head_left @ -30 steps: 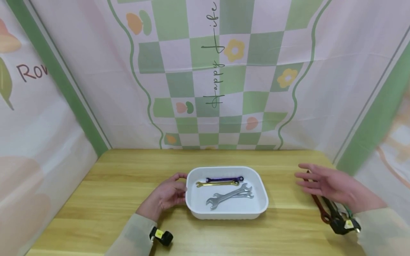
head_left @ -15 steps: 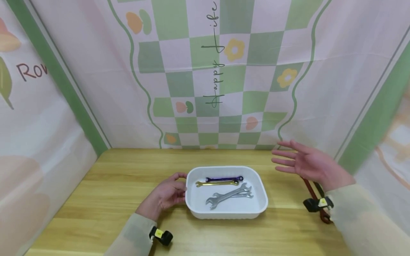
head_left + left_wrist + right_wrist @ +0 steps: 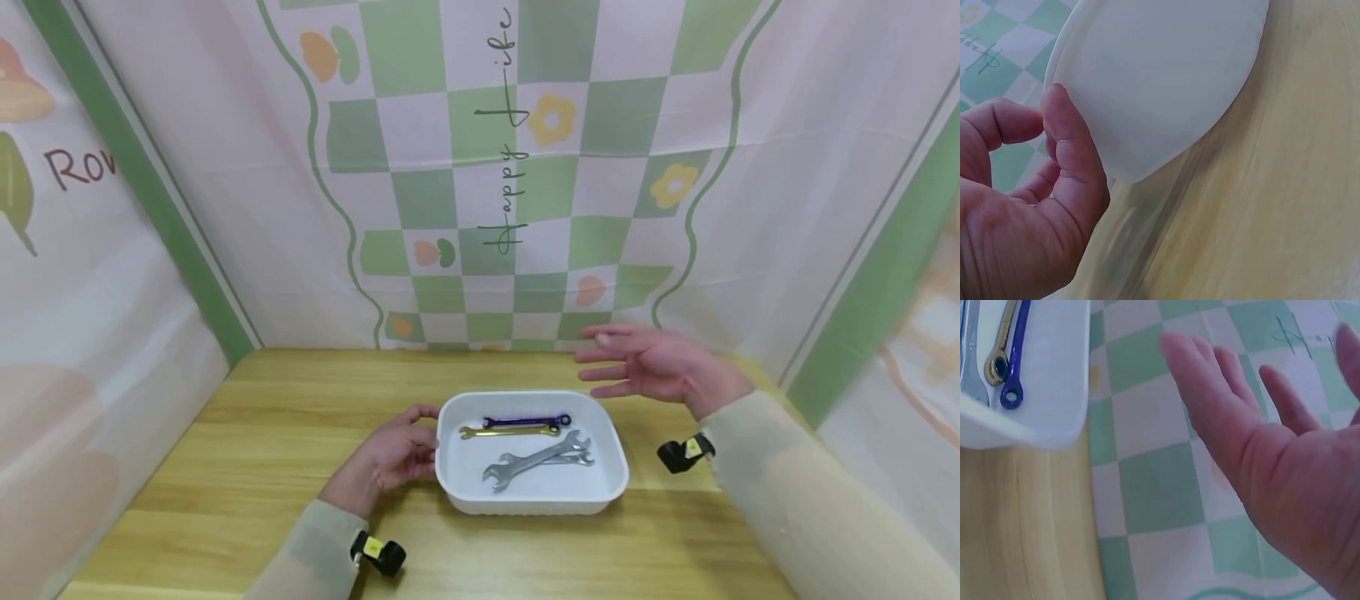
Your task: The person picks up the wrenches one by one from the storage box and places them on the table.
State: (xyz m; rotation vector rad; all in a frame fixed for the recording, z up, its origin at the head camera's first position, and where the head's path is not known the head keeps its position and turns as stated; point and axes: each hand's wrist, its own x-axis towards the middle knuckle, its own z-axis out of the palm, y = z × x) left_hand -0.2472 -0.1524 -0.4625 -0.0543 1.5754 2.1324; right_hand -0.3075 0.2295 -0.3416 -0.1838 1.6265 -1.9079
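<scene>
A white plastic tray [image 3: 536,505] stands on the wooden table. Inside lie a purple wrench [image 3: 525,422], a gold wrench [image 3: 506,432] and two overlapping silver wrenches [image 3: 532,463]. My left hand [image 3: 397,454] holds the tray's left edge; in the left wrist view the thumb [image 3: 1072,137] presses on the outer wall near the rim, with the index finger bent beside it. My right hand [image 3: 660,367] hovers beyond the tray's back right corner, its fingers extended and apart. Nothing is in that hand, and the right wrist view shows it away from the tray.
The wooden table [image 3: 300,417] ends at the back against a hanging cloth [image 3: 405,133] with green checks. More cloth hangs at both sides. Each wrist bears a small black camera, such as the right one [image 3: 678,454].
My right hand has moved left from the red and dark tools at the table's right toward the tray; the right arm now hides those tools. My left hand and the tray stay put.
</scene>
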